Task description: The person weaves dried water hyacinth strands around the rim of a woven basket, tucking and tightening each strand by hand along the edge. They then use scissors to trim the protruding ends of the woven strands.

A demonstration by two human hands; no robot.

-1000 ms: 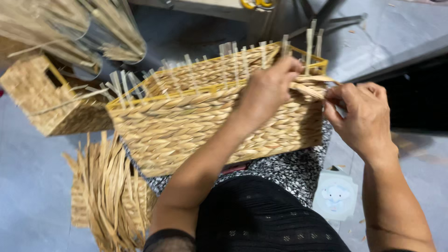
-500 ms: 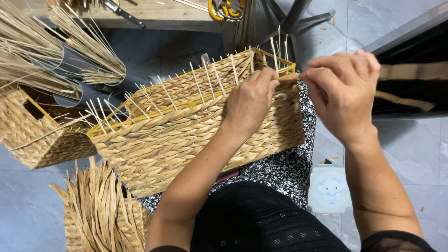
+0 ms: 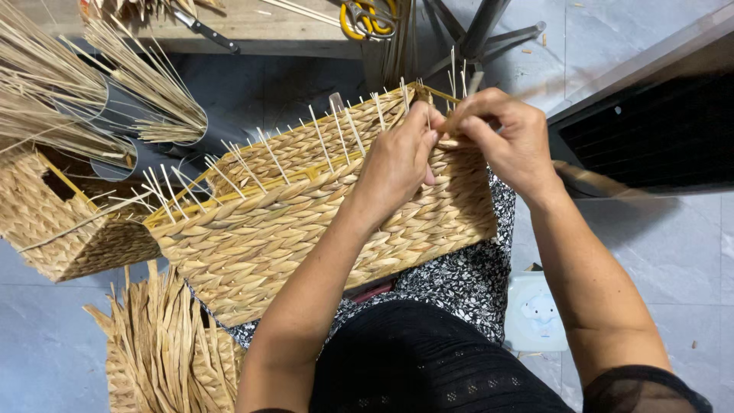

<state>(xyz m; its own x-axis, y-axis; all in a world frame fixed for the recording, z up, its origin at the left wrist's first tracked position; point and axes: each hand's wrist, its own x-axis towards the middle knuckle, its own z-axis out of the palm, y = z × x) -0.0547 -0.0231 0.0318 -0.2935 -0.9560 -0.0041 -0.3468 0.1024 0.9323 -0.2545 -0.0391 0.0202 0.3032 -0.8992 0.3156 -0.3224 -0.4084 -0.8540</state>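
A rectangular woven straw basket [image 3: 306, 229] rests tilted on my lap, with several thin upright stakes sticking out of its rim. My left hand [image 3: 397, 164] presses on the basket's right top edge, fingers curled over the weave. My right hand [image 3: 505, 141] pinches a flat straw strand [image 3: 451, 142] at the same corner, close against my left fingers. Both hands meet at the basket's far right corner.
A second woven basket [image 3: 53, 229] lies at the left. Bundles of thin sticks [image 3: 92, 99] stand in grey tubes at the upper left. Loose straw strips [image 3: 160, 352] lie on the floor. Yellow-handled scissors [image 3: 367, 19] sit on a wooden bench. A white socket block [image 3: 539, 313] lies by my right arm.
My right hand has moved left and down to the basket's corner, closing against my left hand. The view has shifted, so the basket sits lower and nearer the middle.
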